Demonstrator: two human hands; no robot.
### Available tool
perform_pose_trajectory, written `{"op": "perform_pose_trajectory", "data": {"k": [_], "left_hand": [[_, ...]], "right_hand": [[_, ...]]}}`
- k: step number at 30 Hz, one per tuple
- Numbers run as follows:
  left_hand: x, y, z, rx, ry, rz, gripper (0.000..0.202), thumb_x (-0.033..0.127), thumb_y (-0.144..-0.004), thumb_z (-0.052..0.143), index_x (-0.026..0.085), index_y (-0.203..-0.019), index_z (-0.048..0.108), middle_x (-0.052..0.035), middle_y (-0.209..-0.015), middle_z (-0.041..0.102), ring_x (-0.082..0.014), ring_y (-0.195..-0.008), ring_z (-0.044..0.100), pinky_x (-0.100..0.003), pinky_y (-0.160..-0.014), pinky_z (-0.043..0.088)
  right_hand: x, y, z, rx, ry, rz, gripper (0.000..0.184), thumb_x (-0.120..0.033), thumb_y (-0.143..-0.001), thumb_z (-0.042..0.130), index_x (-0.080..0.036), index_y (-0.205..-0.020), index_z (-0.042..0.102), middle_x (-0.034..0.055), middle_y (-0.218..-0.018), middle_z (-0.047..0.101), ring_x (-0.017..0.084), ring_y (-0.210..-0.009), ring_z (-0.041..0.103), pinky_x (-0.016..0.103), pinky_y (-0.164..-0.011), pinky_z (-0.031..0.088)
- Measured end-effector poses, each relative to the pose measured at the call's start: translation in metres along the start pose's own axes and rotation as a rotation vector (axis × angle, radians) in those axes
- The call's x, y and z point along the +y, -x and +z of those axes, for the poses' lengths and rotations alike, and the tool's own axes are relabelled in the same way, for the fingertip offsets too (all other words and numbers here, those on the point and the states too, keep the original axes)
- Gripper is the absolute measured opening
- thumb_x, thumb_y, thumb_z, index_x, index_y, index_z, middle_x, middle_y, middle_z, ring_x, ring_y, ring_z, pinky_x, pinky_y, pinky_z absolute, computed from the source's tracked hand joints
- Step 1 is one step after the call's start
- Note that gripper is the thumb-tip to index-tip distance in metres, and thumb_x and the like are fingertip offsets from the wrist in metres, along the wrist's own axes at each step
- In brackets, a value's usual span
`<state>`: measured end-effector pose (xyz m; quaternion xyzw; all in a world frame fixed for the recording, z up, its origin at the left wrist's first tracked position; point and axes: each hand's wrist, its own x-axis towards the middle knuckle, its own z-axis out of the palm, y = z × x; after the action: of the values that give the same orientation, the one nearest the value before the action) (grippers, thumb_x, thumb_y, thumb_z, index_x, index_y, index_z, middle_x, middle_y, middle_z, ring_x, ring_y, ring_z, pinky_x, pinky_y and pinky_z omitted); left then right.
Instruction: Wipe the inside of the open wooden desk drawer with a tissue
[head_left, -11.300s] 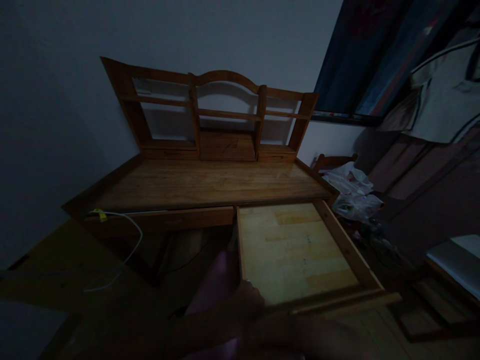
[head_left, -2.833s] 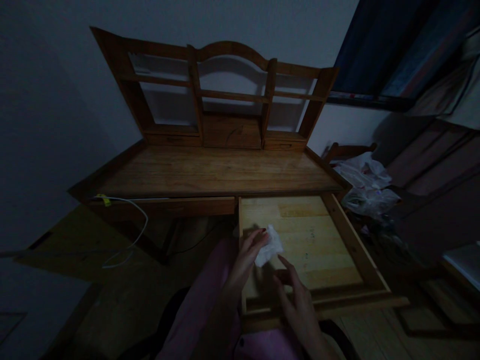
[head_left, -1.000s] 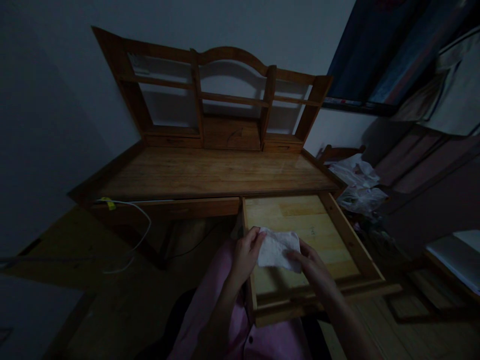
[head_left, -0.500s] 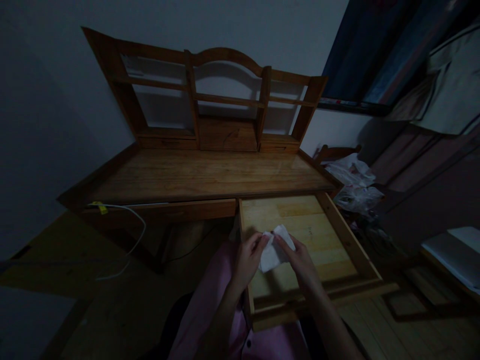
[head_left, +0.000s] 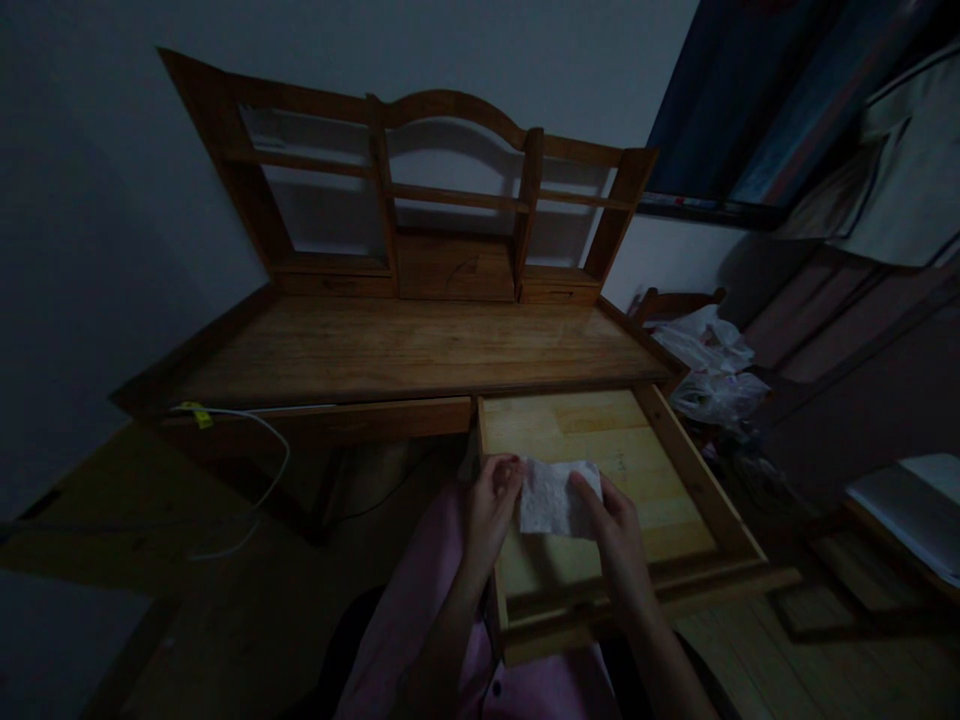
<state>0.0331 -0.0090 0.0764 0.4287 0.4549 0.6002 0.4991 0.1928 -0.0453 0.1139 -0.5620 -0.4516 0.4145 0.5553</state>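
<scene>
A white tissue (head_left: 556,498) is stretched flat between my two hands, above the pulled-out wooden drawer (head_left: 600,430). My left hand (head_left: 493,505) pinches its upper left corner between thumb and fingers. At the other side, my right hand (head_left: 616,520) grips the right edge, thumb on top and fingers behind it. The drawer's pale bottom boards show around the tissue, with a small dark mark on them.
The wooden desk (head_left: 420,345) carries a shelf unit (head_left: 457,198) along the wall. A white cable (head_left: 281,440) hangs at the left. Plastic bags (head_left: 709,350) sit on a chair to the right. A low stand with a pale flat object (head_left: 904,510) is farther right.
The tissue has gone from folded and bunched to spread out flat. My right hand has moved slightly right and down, and my left hand slightly left.
</scene>
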Motion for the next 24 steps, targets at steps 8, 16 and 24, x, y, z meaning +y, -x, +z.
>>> {"op": "perform_pose_trajectory", "data": {"k": [8, 16, 24], "left_hand": [[0.005, 0.005, 0.002, -0.075, 0.017, 0.009, 0.036, 0.048, -0.087, 0.069, 0.017, -0.072, 0.059, 0.0026, -0.068, 0.053, -0.0124, -0.067, 0.050, -0.021, -0.060, 0.038], [0.013, 0.012, 0.002, -0.048, -0.138, 0.101, 0.035, 0.046, -0.097, 0.055, 0.018, -0.076, 0.060, 0.0015, -0.072, 0.053, -0.0143, -0.072, 0.049, -0.022, -0.065, 0.038], [0.016, 0.015, 0.005, -0.015, -0.115, 0.090, 0.036, 0.048, -0.097, 0.055, 0.019, -0.077, 0.059, 0.0019, -0.072, 0.052, -0.0148, -0.072, 0.049, -0.022, -0.066, 0.038]], "right_hand": [[0.002, 0.001, 0.002, 0.042, -0.033, -0.063, 0.033, -0.052, -0.086, 0.071, -0.020, -0.096, 0.072, 0.0020, -0.088, 0.070, 0.020, -0.081, 0.060, 0.026, -0.070, 0.048], [-0.004, 0.002, 0.007, 0.099, 0.043, -0.096, 0.036, -0.054, -0.091, 0.066, -0.020, -0.080, 0.064, -0.0025, -0.071, 0.055, 0.016, -0.068, 0.049, 0.024, -0.060, 0.039], [-0.010, 0.007, 0.008, 0.178, 0.092, -0.093, 0.041, -0.060, -0.090, 0.064, -0.020, -0.080, 0.064, -0.0036, -0.065, 0.052, 0.015, -0.060, 0.045, 0.025, -0.055, 0.034]]}}
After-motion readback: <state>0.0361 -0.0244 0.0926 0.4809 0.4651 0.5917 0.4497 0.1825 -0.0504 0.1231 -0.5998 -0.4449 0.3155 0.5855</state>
